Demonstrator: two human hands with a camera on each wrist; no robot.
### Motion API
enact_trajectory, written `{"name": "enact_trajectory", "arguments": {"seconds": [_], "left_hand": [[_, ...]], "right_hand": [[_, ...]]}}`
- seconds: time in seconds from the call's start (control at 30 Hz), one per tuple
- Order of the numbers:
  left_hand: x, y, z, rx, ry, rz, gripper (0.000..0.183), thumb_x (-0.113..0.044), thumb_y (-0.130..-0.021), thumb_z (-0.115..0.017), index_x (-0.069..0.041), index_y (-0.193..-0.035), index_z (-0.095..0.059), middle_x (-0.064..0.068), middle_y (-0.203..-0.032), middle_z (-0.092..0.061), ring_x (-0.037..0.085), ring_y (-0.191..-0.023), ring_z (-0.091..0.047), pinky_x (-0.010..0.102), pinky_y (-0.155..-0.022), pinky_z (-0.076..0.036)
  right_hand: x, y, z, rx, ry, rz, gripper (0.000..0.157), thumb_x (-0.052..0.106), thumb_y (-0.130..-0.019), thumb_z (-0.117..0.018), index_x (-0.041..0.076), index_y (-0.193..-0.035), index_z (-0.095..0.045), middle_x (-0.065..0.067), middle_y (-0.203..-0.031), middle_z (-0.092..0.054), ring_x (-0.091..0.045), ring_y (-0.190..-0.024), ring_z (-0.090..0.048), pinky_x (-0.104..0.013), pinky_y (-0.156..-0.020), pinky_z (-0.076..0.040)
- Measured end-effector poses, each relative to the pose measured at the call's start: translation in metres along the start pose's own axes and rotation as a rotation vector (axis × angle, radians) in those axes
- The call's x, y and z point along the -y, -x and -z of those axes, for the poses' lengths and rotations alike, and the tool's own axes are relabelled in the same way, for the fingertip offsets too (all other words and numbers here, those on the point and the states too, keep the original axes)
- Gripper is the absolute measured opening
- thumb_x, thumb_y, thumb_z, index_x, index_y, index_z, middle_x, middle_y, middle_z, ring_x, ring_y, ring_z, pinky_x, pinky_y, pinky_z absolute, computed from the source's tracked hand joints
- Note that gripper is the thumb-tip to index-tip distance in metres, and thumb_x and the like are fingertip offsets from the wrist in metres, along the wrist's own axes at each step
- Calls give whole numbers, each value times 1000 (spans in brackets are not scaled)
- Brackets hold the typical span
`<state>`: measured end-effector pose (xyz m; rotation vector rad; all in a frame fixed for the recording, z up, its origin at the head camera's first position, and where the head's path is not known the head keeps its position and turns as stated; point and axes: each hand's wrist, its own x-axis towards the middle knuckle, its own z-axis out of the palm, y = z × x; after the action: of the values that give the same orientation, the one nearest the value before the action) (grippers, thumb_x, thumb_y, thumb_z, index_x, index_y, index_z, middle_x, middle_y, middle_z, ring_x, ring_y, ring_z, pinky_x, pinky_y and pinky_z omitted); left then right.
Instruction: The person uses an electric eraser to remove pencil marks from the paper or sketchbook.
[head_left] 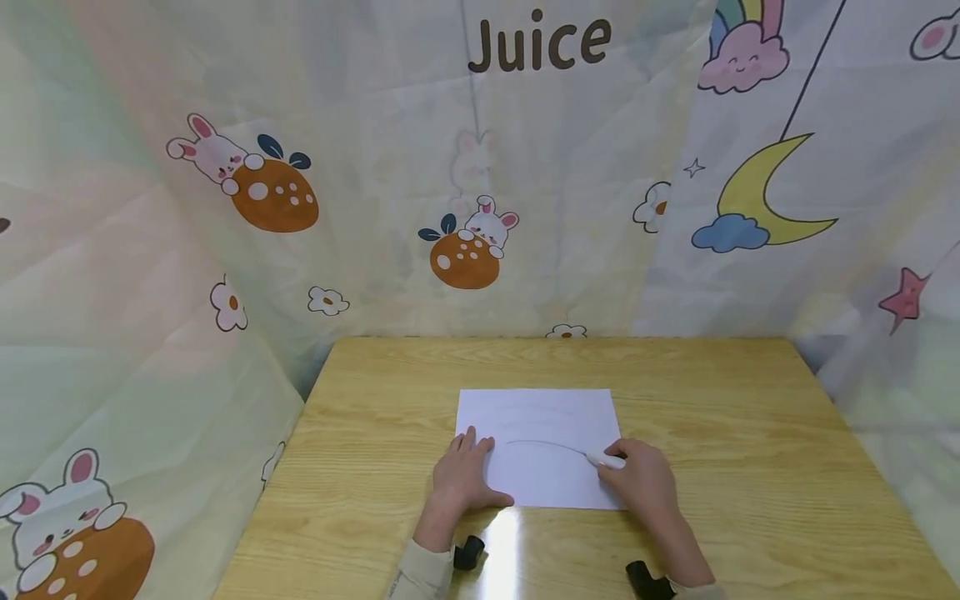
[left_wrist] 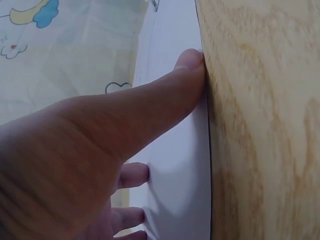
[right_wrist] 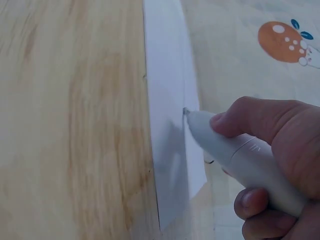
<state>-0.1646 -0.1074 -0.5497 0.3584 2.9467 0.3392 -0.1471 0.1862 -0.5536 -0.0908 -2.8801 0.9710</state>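
Paper (head_left: 536,471) lies mid-way across the table (head_left: 735,417), left hand (head_left: 461,479) spread over its near left side, right hand (head_left: 648,482) gripping a white tool (right_wrist: 255,172) at the curved line's (head_left: 547,443) right end, where tip drag could buckle it if left-side pressure slips!

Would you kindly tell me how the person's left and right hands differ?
The left hand is spread, thumb and fingertips on the white paper, while the right hand grips a white pen-shaped tool. The left hand is at the paper's left side; the right hand, at its right. Both are bare.
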Motion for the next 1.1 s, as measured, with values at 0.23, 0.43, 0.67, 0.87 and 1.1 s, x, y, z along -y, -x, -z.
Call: {"name": "enact_trajectory", "arguments": {"seconds": [0.23,0.43,0.67,0.87,1.1], "left_hand": [[2,2,1,5,-8,8,99,-67,-56,-83,-14,-136,-55,21,-148,-37,38,-133,-37,50,-91,-47],[3,-1,-2,2,-1,1,100,-68,-56,-82,-15,-136,-55,21,-148,-37,38,-133,-37,50,-92,-47],[2,-3,-3,-23,-28,1,99,-69,-55,-82,-16,-134,-56,19,-146,-39,36,-131,-39,48,-88,-49],[1,-5,2,-26,-18,1,99,-68,-55,-83,-15,-134,-56,19,-147,-38,36,-132,-38,49,-87,-50],[-2,-1,2,-2,-10,7,101,-68,-53,-84,-15,-134,-56,23,-149,-34,38,-131,-38,50,-86,-50]], "right_hand": [[2,4,-8,-3,-10,-39,21,19,-69,-78,9,-88,-75,-7,-90,-71,-22,-76,-63,-38,-61,-48],[3,5,-6,-12,30,-50,22,19,-68,-79,9,-87,-74,-7,-88,-70,-25,-76,-63,-41,-60,-48],[3,0,-2,-2,30,-37,21,19,-70,-78,9,-88,-74,-8,-90,-70,-24,-77,-63,-40,-60,-48],[3,-2,4,6,38,-47,20,20,-70,-77,10,-88,-74,-6,-88,-69,-22,-73,-59,-39,-59,-46],[1,3,3,6,0,-58,19,17,-68,-78,10,-85,-74,-4,-86,-70,-20,-73,-60,-38,-61,-48]]}}
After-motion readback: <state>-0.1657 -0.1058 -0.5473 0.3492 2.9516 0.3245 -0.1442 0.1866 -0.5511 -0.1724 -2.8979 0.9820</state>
